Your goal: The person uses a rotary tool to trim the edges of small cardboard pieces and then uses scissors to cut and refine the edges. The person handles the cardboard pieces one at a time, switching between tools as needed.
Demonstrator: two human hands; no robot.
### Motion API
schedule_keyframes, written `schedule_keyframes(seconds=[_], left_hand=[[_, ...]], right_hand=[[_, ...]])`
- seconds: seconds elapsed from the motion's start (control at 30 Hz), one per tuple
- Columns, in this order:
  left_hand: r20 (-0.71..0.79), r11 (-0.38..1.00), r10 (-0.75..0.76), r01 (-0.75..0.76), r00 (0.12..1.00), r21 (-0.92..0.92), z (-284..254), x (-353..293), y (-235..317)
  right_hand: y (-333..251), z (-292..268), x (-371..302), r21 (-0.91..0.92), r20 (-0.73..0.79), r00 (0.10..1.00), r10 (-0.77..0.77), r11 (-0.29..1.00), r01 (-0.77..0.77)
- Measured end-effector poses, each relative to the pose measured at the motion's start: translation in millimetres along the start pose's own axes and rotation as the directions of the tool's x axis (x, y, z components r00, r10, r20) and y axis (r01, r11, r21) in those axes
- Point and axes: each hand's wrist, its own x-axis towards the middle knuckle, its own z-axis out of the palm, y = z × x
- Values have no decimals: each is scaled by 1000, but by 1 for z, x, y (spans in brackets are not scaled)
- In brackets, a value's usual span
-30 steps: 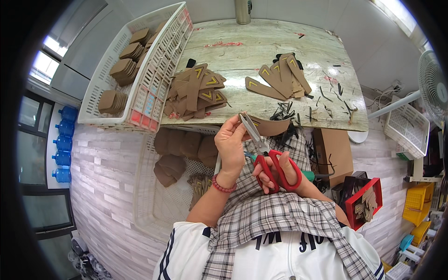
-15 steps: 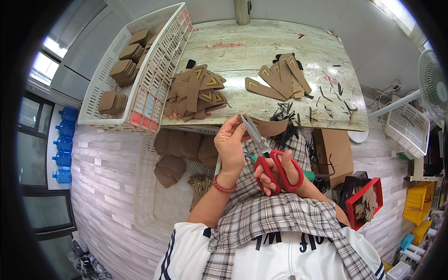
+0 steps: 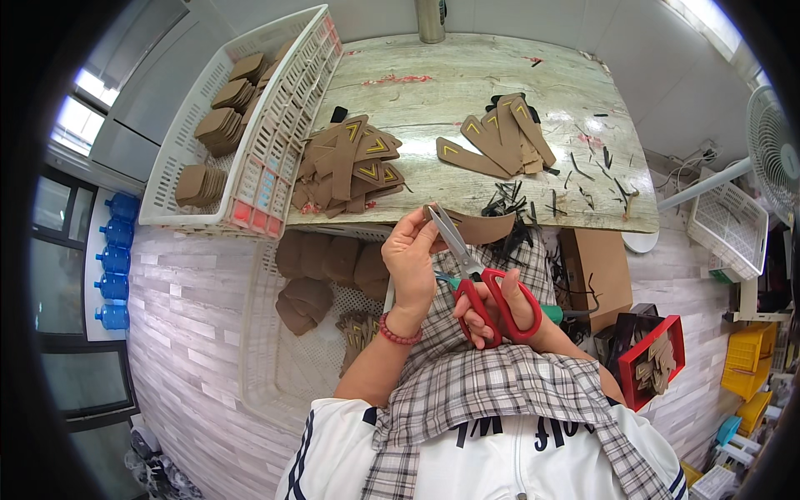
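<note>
My left hand [image 3: 408,254] pinches one end of a long brown strap piece [image 3: 483,227] just in front of the table's edge. In my right hand [image 3: 500,312] is a pair of scissors [image 3: 468,264] with red handles, the fingers through the loops. Its blades point up and away, with the tips at the pinched end of the piece, close to my left fingertips. A green-handled tool [image 3: 550,314] with a cord shows behind my right hand, and I cannot tell whether the hand touches it. Black offcuts [image 3: 512,218] hang at the table edge beside the piece.
On the table [image 3: 400,62] lie a left pile of brown pieces [image 3: 354,167] with yellow arrows and a right pile [image 3: 500,137]. A white crate [image 3: 250,179] of stacked pieces stands at left. Below is another white crate [image 3: 275,375]; a red box [image 3: 679,350] sits at right.
Almost nothing differs. Both hands, the scissors and the brown piece keep their places; the view has shifted very slightly.
</note>
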Motion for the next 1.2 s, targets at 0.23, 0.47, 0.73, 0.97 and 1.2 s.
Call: schedule_keyframes(seconds=[0.23, 0.47, 0.73, 0.97, 1.2], left_hand=[[29, 999, -20, 21, 999, -24, -2, 1, -1], [21, 999, -24, 25, 999, -27, -1, 1, -3], [17, 999, -18, 18, 1000, -32, -1, 1, -2], [5, 1000, -8, 8, 1000, 6, -2, -1, -3], [24, 1000, -17, 16, 1000, 14, -2, -2, -3]], right_hand=[[0, 0, -1, -42, -21, 999, 46, 998, -47], [-3, 2, -1, -17, -13, 1000, 8, 1000, -8], [1, -2, -1, 48, -10, 999, 51, 998, -51], [1, -1, -2, -38, -19, 1000, 9, 999, -9], [1, 5, 0, -161, -149, 987, -61, 986, 36]])
